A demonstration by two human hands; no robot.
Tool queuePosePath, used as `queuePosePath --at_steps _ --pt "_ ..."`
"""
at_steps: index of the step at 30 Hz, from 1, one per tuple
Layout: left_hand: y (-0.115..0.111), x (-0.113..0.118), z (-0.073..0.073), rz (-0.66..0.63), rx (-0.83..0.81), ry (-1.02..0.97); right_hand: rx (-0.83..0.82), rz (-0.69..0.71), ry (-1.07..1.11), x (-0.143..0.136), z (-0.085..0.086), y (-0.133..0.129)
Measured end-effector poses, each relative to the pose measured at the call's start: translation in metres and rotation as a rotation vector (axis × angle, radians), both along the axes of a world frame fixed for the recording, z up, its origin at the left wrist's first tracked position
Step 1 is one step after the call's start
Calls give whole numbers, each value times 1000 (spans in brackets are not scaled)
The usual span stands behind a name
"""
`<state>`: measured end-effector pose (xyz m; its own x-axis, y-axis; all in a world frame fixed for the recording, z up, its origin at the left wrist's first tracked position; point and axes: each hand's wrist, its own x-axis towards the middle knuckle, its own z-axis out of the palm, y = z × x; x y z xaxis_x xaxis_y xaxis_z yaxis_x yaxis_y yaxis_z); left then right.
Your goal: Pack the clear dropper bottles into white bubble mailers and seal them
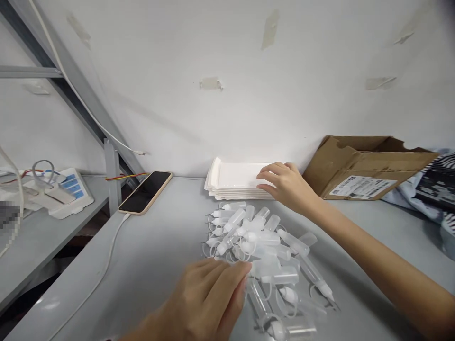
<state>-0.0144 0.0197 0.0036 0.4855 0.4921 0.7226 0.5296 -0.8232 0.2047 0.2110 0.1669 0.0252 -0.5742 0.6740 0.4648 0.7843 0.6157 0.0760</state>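
A loose pile of small translucent needle-tip squeeze bottles [261, 237] with white tops and looped cap straps lies on the grey table. At the near left of this pile is my left hand [209, 298], its thumb and fingers pressed together; whatever is between them is hidden. Behind the bottles, against the wall, sits a stack of flat white bubble-mailer-like packets or trays [238, 176]. My right hand [284, 187] reaches over the stack's right end, with fingers curved and apart, touching or just above it; nothing shows in its grasp.
An opened brown cardboard box [359, 168] leans at the back right, beside patterned cloth [437, 189]. On the left, a phone [145, 193] lies plugged into a white cable [106, 270]. A power strip [67, 192] rests on the adjoining shelf, past a metal post [113, 177].
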Motion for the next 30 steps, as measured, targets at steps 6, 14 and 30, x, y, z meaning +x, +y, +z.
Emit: queuePosePath --at_steps 6,14,30 --pt "1 -2 3 20 19 12 -12 -19 0 0 -1 4" --pt "3 -2 -1 30 51 -5 -3 -41 -49 7 -9 7" --pt "3 -8 2 167 -188 -180 253 -6 -126 13 -20 15"
